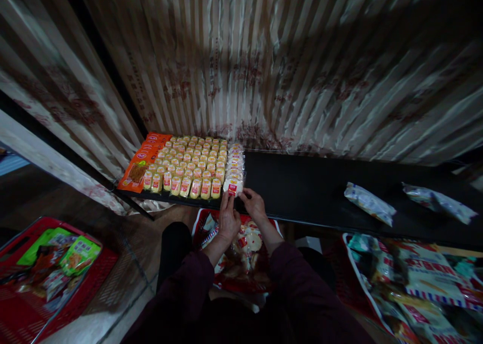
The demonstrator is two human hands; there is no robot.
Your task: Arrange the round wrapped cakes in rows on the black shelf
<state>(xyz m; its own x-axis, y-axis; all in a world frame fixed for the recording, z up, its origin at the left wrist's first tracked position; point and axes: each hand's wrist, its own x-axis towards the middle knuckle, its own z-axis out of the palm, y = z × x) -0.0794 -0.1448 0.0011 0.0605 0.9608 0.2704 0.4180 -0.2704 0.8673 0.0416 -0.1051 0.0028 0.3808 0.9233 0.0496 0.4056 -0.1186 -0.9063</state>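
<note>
My left hand (pixel 228 218) and my right hand (pixel 253 204) meet at the front edge of a black shelf (pixel 302 188). Both sets of fingers pinch a round white snack pack (pixel 233 185), the front one of a row of such packs (pixel 236 160). To the left of that row lie several rows of small yellow snack packs (pixel 188 165), and left of those a column of orange packets (pixel 145 160). Under my hands, on my lap, sits a red basket (pixel 241 253) with more round packs.
Two blue-white bags (pixel 370 203) (pixel 439 202) lie on the right of the shelf. A red basket of mixed snacks (pixel 49 273) stands on the floor at left. Another red basket with packets (pixel 415 283) is at right. A striped curtain hangs behind the shelf.
</note>
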